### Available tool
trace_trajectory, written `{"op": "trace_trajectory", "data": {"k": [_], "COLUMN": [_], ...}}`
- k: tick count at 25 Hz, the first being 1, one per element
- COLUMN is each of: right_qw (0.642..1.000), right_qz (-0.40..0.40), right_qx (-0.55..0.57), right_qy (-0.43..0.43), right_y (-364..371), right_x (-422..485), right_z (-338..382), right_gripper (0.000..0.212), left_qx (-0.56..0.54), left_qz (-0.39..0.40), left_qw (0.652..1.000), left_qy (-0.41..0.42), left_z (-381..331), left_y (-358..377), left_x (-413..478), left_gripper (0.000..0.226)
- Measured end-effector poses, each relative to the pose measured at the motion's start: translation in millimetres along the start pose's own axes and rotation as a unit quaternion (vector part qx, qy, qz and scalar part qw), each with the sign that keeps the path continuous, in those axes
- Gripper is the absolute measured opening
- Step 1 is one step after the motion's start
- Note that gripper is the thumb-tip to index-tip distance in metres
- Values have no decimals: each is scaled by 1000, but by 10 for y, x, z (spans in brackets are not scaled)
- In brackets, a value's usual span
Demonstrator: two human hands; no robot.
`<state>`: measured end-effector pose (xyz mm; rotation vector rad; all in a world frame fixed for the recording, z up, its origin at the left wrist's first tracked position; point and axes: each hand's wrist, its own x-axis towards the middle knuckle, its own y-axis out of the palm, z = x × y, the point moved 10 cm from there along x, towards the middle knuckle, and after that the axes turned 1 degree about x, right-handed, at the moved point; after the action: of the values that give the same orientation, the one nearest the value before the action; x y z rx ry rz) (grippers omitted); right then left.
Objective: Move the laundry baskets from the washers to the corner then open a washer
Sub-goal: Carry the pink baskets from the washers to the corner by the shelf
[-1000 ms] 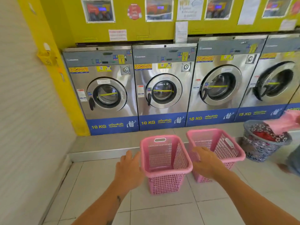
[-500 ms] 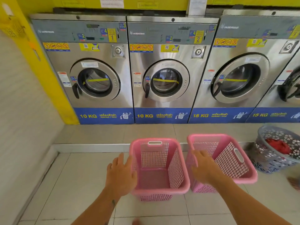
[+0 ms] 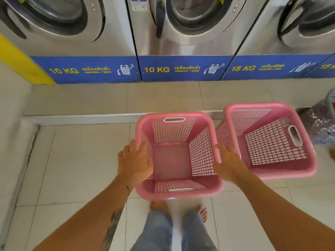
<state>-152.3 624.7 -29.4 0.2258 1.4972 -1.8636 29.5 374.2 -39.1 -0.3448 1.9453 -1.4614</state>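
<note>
My left hand [image 3: 135,163] lies against the left rim of the nearer pink laundry basket [image 3: 178,193], fingers spread and draped over the edge with the thumb tipping inside the mesh wall; it touches the rim, but the hand is loose and has not closed around it. My right hand [image 3: 227,163] is at the right rim of that same basket, fingers splayed and pointing up into the narrow gap between the two baskets; I cannot tell whether it is pressing the rim or only just beside it, and it is not closed on anything. This basket stands empty and upright on the pale floor tiles [image 3: 76,160], right in front of my bare feet, with a slot handle in its far wall and another in its near wall. The second pink laundry basket [image 3: 282,171] sits just beside it to the right, also empty, turned a little so one slot handle faces right. Both are on the lower floor, short of the raised step [image 3: 90,98] that carries the washers [image 3: 190,33]: two marked 10 KG and one marked 15 KG, their round doors closed. At the far right edge a grey basket [image 3: 324,124] shows, blurred.
</note>
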Motion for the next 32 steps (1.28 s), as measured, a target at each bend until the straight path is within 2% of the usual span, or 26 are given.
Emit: {"op": "trace_trajectory", "data": {"k": [7, 11, 15, 18, 24, 29, 32], "right_qw": [995, 993, 991, 995, 997, 978, 956], "right_qz": [39, 49, 26, 31, 40, 15, 0], "right_qx": [17, 35, 71, 57, -29, -110, -131], "right_qy": [89, 106, 107, 82, -56, -179, -261], "right_y": [788, 1034, 1068, 1007, 427, -183, -394], "right_x": [861, 1087, 1219, 1247, 944, 227, -227], "right_z": [-612, -797, -868, -772, 43, 782, 1080], "right_gripper": [77, 75, 65, 64, 71, 80, 79], "left_qx": [-6, -29, -111, -121, -176, -171, -188], "left_qz": [43, 74, 87, 37, -58, -132, -187], "left_qw": [997, 991, 987, 988, 966, 944, 914], "left_qy": [-68, -105, -80, -84, -183, -248, -308], "left_z": [340, 579, 602, 687, 1038, 1148, 1115], "left_y": [1130, 1626, 1872, 1710, 924, 67, -327], "left_x": [570, 687, 729, 659, -202, -1237, -2031], "left_gripper": [71, 79, 86, 80, 64, 55, 56]}}
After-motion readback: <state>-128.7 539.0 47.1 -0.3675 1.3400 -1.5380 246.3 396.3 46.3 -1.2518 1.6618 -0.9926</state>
